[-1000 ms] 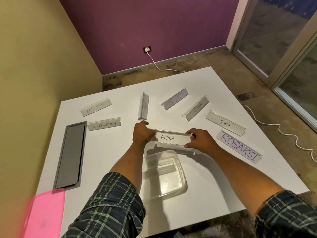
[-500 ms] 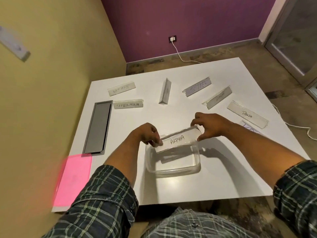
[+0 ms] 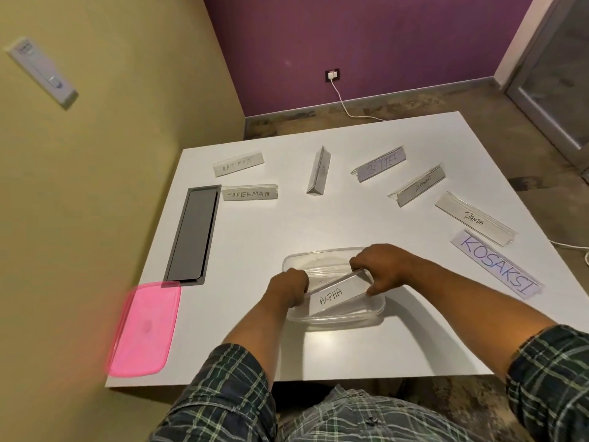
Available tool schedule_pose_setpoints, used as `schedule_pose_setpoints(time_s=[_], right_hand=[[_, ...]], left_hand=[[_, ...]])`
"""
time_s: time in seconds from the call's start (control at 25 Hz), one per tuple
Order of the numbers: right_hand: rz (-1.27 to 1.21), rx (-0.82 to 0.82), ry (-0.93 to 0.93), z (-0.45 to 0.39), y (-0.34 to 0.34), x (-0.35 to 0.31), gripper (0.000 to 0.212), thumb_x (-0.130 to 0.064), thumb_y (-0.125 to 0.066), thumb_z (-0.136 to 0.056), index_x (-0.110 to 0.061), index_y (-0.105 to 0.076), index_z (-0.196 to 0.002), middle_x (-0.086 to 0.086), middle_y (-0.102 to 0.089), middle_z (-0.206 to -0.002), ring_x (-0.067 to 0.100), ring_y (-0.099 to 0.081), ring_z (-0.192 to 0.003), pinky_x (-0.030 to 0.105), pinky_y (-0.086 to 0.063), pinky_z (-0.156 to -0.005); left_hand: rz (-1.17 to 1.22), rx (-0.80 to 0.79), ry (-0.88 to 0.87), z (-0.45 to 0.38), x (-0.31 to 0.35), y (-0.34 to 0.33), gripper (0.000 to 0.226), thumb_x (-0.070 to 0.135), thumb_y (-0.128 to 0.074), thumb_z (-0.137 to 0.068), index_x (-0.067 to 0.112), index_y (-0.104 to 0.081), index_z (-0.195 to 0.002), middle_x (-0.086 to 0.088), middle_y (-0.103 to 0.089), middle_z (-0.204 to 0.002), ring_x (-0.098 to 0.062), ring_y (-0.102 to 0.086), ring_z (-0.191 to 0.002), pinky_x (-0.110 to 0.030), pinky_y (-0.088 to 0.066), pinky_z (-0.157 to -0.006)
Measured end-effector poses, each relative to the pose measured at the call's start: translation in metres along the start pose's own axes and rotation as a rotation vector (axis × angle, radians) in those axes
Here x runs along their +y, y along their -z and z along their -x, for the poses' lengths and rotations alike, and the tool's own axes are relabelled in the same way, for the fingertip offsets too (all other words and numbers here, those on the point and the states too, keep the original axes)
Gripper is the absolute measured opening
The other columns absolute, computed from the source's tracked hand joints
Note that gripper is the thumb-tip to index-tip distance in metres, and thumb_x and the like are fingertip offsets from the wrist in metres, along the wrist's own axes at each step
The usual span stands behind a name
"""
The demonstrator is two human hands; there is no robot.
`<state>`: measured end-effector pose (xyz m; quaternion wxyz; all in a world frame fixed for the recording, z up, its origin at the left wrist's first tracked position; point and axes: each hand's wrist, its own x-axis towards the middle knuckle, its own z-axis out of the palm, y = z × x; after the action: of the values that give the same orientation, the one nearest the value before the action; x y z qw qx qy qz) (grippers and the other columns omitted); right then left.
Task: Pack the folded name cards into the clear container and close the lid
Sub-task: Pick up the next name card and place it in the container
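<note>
The clear container (image 3: pixel 322 260) sits near the table's front edge. Inside it lies the ALPHA name card (image 3: pixel 338 293), tilted, with my left hand (image 3: pixel 290 287) gripping its left end and my right hand (image 3: pixel 381 266) gripping its right end. The pink lid (image 3: pixel 143 328) lies at the front left corner of the table. Several other cards are spread farther back: BATMAN (image 3: pixel 239 163), SUPERMAN (image 3: pixel 250 193), an end-on card (image 3: pixel 318 170), BUTTER (image 3: pixel 381 163), ELEPHANT (image 3: pixel 419 185), PANDA (image 3: pixel 475 217) and KOSAKSI (image 3: pixel 497 264).
A grey cable hatch (image 3: pixel 192 234) is set into the white table (image 3: pixel 255 237) on the left, beside the yellow wall. A white cord (image 3: pixel 342 100) runs from a wall socket across the floor beyond the table. A glass door stands at the right.
Both hands have lowered the ALPHA card from above the table down into the clear container, closer to me. My head has tilted down and left.
</note>
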<state>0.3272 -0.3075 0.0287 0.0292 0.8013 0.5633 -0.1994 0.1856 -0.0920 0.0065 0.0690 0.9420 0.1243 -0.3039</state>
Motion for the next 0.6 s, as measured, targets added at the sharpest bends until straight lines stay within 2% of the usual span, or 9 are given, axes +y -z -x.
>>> schedule_pose_setpoints(time_s=[0.16,0.28,0.48,0.6], right_hand=[[0.051,-0.044,0.01,-0.008,-0.014,-0.01,0.049,-0.048,-0.076,-0.065,-0.021,-0.056,-0.101,0.0,-0.068,-0.095,0.026,-0.062,-0.087,0.032,-0.041,-0.064],[0.158,-0.11,-0.018,-0.014,-0.024,-0.016,0.045,-0.04,-0.074,-0.07,-0.019,-0.054,-0.105,0.005,-0.069,-0.099,0.03,-0.064,-0.092,0.032,-0.038,-0.068],[0.31,-0.223,-0.039,-0.029,-0.047,-0.034,0.033,-0.021,-0.065,-0.08,-0.015,-0.059,-0.112,0.01,-0.069,-0.106,0.032,-0.067,-0.096,0.036,-0.051,-0.084],[0.345,-0.264,-0.034,-0.034,-0.055,-0.039,0.036,-0.014,-0.068,-0.081,-0.011,-0.06,-0.116,0.011,-0.069,-0.11,0.034,-0.068,-0.098,0.041,-0.054,-0.085]], left_hand=[[-0.232,0.071,-0.081,0.001,0.006,-0.009,0.019,0.013,-0.06,-0.088,0.014,-0.068,-0.105,-0.008,-0.068,-0.111,-0.029,-0.067,-0.101,-0.035,-0.052,-0.08],[-0.308,0.092,-0.111,-0.001,0.007,-0.01,0.017,0.015,-0.061,-0.089,0.013,-0.07,-0.103,-0.009,-0.069,-0.108,-0.03,-0.068,-0.1,-0.035,-0.052,-0.079],[-0.282,0.092,-0.146,-0.003,0.012,-0.014,0.017,0.012,-0.061,-0.09,0.009,-0.068,-0.105,-0.012,-0.07,-0.111,-0.033,-0.067,-0.102,-0.037,-0.052,-0.081],[-0.261,0.086,-0.147,-0.002,0.013,-0.015,0.019,0.01,-0.06,-0.09,0.008,-0.068,-0.107,-0.014,-0.069,-0.113,-0.035,-0.067,-0.103,-0.039,-0.052,-0.083]])
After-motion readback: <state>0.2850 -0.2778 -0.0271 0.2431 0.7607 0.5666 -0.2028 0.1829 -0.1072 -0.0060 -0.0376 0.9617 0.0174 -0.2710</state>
